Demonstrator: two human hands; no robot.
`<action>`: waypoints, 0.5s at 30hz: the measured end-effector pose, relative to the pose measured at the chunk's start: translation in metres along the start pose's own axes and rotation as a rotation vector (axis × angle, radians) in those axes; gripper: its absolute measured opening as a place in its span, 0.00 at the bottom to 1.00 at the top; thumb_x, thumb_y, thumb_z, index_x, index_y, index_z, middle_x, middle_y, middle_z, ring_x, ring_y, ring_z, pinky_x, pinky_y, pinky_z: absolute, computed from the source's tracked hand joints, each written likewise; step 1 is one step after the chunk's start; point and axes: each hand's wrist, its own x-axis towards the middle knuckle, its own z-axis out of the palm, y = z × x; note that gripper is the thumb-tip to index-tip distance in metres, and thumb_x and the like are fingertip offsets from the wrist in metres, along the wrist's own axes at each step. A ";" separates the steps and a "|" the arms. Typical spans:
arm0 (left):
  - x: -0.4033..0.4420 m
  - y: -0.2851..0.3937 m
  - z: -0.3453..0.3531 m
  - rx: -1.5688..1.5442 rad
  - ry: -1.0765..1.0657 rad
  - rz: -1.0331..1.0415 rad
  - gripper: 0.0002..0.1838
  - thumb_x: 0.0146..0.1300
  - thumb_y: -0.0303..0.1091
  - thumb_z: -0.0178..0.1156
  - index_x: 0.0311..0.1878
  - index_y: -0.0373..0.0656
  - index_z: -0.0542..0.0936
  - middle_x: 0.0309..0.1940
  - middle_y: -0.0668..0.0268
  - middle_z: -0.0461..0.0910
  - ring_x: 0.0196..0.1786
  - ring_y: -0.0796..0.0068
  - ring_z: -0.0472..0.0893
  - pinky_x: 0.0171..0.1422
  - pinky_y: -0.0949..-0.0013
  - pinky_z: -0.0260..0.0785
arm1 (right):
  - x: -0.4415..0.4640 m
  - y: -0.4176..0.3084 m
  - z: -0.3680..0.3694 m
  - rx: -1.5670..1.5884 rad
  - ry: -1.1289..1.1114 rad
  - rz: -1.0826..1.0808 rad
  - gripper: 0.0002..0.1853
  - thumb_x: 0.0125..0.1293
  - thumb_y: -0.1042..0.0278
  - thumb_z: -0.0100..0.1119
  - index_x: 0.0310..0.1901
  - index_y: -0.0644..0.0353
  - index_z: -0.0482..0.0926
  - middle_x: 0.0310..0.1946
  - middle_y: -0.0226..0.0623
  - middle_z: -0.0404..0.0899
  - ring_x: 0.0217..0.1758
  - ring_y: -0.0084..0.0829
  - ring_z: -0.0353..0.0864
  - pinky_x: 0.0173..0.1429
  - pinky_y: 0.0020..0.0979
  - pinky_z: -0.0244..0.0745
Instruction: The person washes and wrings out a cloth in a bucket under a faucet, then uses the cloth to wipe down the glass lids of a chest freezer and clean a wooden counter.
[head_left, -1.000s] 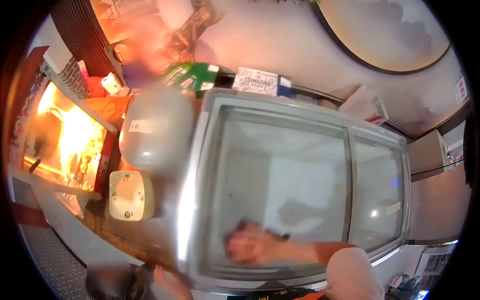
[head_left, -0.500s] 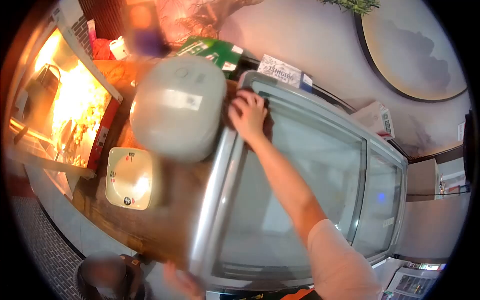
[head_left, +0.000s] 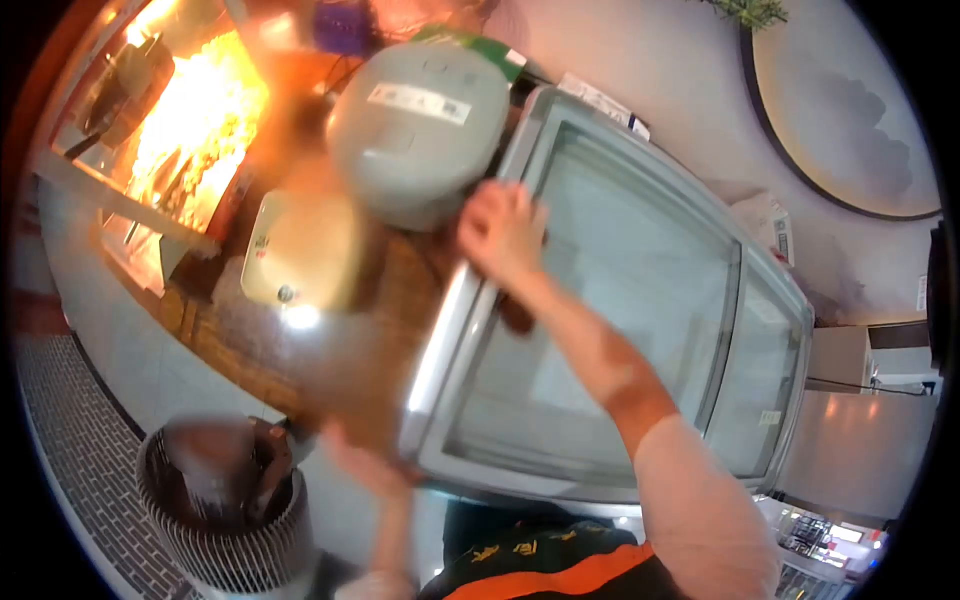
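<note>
My right hand (head_left: 500, 232) is at the near-left corner of a glass-topped chest freezer (head_left: 455, 350), its fingers curled together over the metal rim. Dark brown shows around and below the hand, perhaps a cloth or a reflection; I cannot make out what the fingers hold. Just beyond the hand stands a grey rice cooker (head_left: 415, 145) with a white label on its lid. My left hand (head_left: 365, 460) hangs low near the front edge of the wooden counter (head_left: 385, 375), smeared by motion. A cream square plate (head_left: 310, 245) lies on the counter, partly blurred.
At the left glows a lit cabinet (head_left: 195, 130) with yellow popcorn-like pieces. A ribbed bin (head_left: 235, 535) stands on the floor below the counter. Behind the freezer are boxes, including a white carton (head_left: 765, 225), and a wall with a round-framed picture (head_left: 850, 110).
The view has shifted, showing more of the bin and my left forearm. My right hand has moved slightly nearer along the freezer rim, its fingers more curled. My left hand remains blurred.
</note>
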 end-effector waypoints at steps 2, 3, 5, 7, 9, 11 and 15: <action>0.005 0.009 -0.004 0.092 -0.027 0.225 0.23 0.65 0.42 0.34 0.58 0.36 0.58 0.58 0.58 0.57 0.62 0.64 0.54 0.65 0.63 0.42 | 0.012 0.011 0.020 -0.154 0.182 -0.009 0.08 0.50 0.61 0.51 0.30 0.52 0.75 0.37 0.29 0.69 0.46 0.35 0.62 0.46 0.45 0.53; 0.002 0.004 -0.003 -0.003 0.007 0.116 0.23 0.65 0.41 0.34 0.58 0.36 0.59 0.58 0.58 0.57 0.62 0.64 0.54 0.65 0.63 0.43 | -0.003 0.000 0.022 -0.250 0.074 -0.030 0.09 0.52 0.60 0.50 0.33 0.52 0.74 0.37 0.29 0.68 0.46 0.34 0.62 0.46 0.45 0.53; 0.002 0.008 0.003 -0.236 0.107 -0.078 0.23 0.65 0.40 0.34 0.58 0.36 0.59 0.57 0.58 0.58 0.61 0.65 0.56 0.65 0.64 0.44 | -0.066 -0.044 0.027 -0.487 -0.147 -0.218 0.14 0.54 0.57 0.49 0.41 0.51 0.70 0.37 0.30 0.66 0.45 0.30 0.61 0.45 0.42 0.56; 0.010 0.009 -0.007 -0.219 0.125 -0.105 0.23 0.64 0.40 0.34 0.58 0.36 0.58 0.57 0.58 0.59 0.61 0.65 0.57 0.64 0.63 0.44 | -0.145 -0.106 0.017 -0.625 -0.248 -0.399 0.18 0.54 0.54 0.49 0.46 0.50 0.66 0.37 0.31 0.64 0.45 0.27 0.61 0.45 0.38 0.59; 0.017 0.027 -0.024 -0.205 0.214 -0.096 0.23 0.63 0.41 0.35 0.58 0.36 0.58 0.56 0.58 0.61 0.60 0.65 0.59 0.64 0.63 0.46 | -0.206 -0.162 -0.012 0.115 -0.515 -0.553 0.12 0.51 0.58 0.49 0.35 0.53 0.75 0.42 0.31 0.67 0.52 0.32 0.60 0.46 0.41 0.56; 0.021 0.038 -0.047 -0.221 0.285 -0.117 0.24 0.63 0.40 0.36 0.58 0.36 0.58 0.57 0.58 0.61 0.60 0.66 0.60 0.62 0.65 0.48 | -0.246 -0.152 -0.016 0.235 -0.481 -0.776 0.07 0.49 0.66 0.49 0.30 0.52 0.77 0.43 0.31 0.69 0.59 0.34 0.55 0.46 0.41 0.54; 0.011 0.031 -0.074 -0.291 0.320 -0.121 0.23 0.62 0.39 0.37 0.59 0.38 0.57 0.58 0.59 0.60 0.60 0.67 0.60 0.61 0.64 0.50 | -0.297 -0.048 -0.069 0.457 -0.394 -0.893 0.12 0.50 0.61 0.52 0.39 0.47 0.73 0.56 0.29 0.62 0.61 0.29 0.57 0.49 0.39 0.55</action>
